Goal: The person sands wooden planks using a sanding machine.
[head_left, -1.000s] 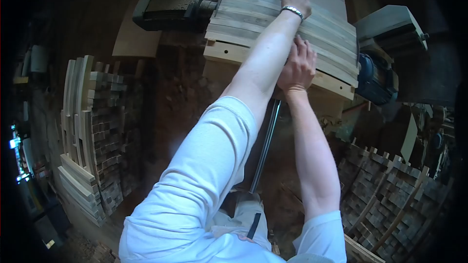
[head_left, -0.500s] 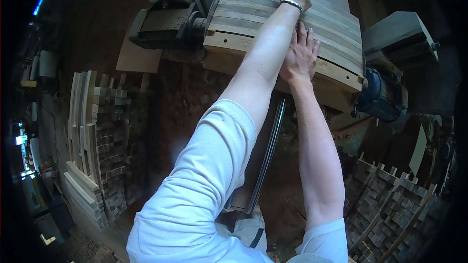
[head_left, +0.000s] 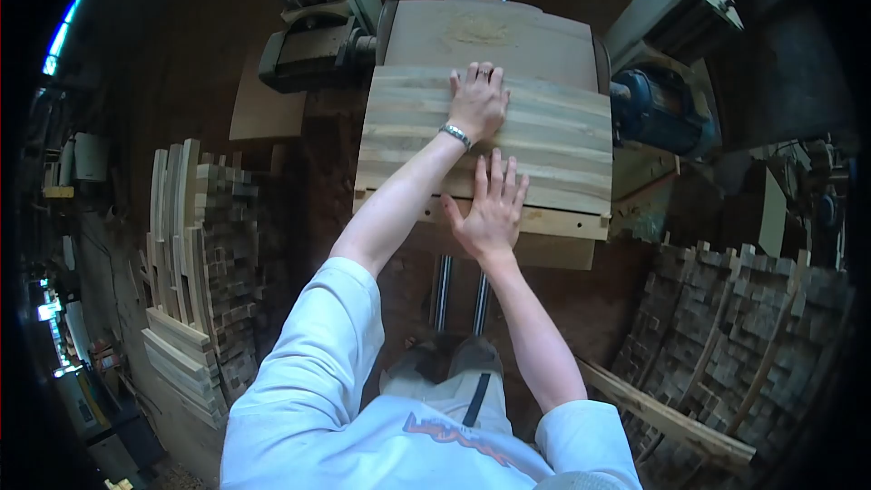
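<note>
A panel of several light wooden strips (head_left: 399,122) lies flat on a sliding table. My left hand (head_left: 479,104), with a metal-banded watch or bracelet at the wrist, rests on the panel's upper half, fingers spread and slightly bent. Closer to my body, my right hand (head_left: 492,216) lies with fingers stretched over the panel's near edge, its palm over the wooden fence bar (head_left: 544,220). Beyond the panel, the bare machine table (head_left: 544,41) carries a patch of sawdust (head_left: 476,29). Neither hand grasps anything.
A dark motor (head_left: 313,54) flanks the table on the left, a blue motor (head_left: 667,109) on the right. Metal rails (head_left: 442,295) run underneath toward my legs. Stacks of wood pieces stand at left (head_left: 227,263) and right (head_left: 726,336). One long board (head_left: 671,408) juts out at lower right.
The panel and fence have come toward my body, with both hands still on them. More of the machine table and its sawdust now shows beyond. My view has shifted too.
</note>
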`<state>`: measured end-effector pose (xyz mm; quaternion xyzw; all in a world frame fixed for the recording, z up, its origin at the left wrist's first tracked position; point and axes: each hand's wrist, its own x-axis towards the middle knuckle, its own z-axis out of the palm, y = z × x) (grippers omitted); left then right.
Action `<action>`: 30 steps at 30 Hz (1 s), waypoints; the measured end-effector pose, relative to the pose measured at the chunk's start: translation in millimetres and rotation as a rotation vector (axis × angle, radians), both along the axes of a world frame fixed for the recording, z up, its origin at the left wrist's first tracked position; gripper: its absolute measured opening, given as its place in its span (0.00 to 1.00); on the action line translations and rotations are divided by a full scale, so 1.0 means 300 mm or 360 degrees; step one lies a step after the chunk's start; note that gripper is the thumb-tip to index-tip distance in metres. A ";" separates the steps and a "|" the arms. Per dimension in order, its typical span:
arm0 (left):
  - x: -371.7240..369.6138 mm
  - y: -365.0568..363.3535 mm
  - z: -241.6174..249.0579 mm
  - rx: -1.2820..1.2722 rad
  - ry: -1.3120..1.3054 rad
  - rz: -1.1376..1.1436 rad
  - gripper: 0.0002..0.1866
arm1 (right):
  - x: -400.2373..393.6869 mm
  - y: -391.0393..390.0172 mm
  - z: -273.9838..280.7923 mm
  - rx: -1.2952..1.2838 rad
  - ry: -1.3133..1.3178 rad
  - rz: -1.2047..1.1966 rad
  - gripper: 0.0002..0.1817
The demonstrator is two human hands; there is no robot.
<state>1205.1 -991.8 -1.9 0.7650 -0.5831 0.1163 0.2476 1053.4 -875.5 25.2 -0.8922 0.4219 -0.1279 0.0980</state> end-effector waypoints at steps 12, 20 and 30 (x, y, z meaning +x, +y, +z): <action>-0.410 0.759 0.014 0.0202 0.0049 -0.0485 0.34 | -0.501 0.616 0.063 0.0100 -0.0049 0.0191 0.43; -0.462 1.035 0.095 0.0433 0.0023 -0.0745 0.39 | -0.766 0.232 0.150 0.0918 0.0014 -0.1095 0.43; -0.435 1.055 0.191 0.0873 0.0249 -0.0832 0.68 | -0.768 0.583 0.131 0.0169 -0.0283 0.0409 0.37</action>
